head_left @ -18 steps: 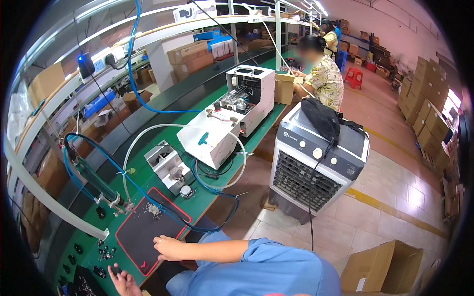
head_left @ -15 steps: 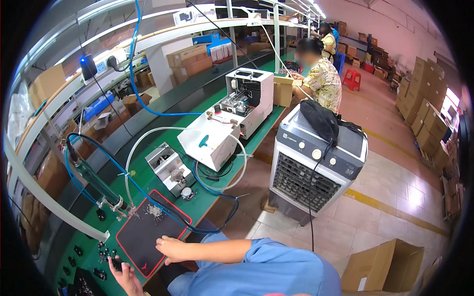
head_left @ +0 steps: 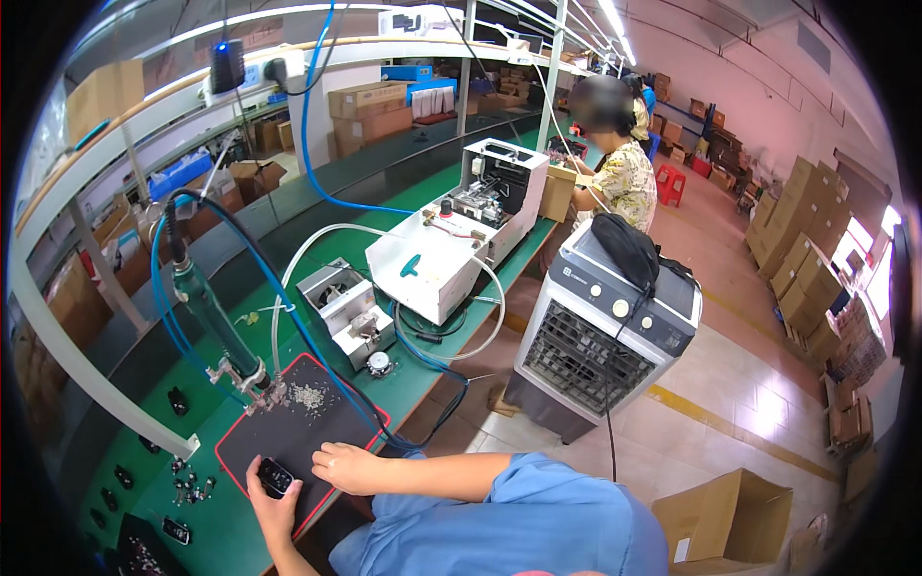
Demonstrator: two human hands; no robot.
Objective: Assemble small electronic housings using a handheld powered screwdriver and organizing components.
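My left hand grips a small black device over the near part of a black mat with a red rim. My right hand rests on the mat's right edge, fingers curled, close beside the device. A small pile of silver screws lies at the mat's far end. A green powered screwdriver hangs tilted above the mat, its tip near the screws, with blue hoses trailing from it.
A grey screw feeder and a white machine stand on the green bench. Small black parts lie left of the mat. A grey air cooler stands on the floor to the right. Another person works further along. Cardboard boxes sit around.
The view has swung so the mat and my hands sit nearer the centre. My left hand has come up onto the mat with the black device, closer to my right hand.
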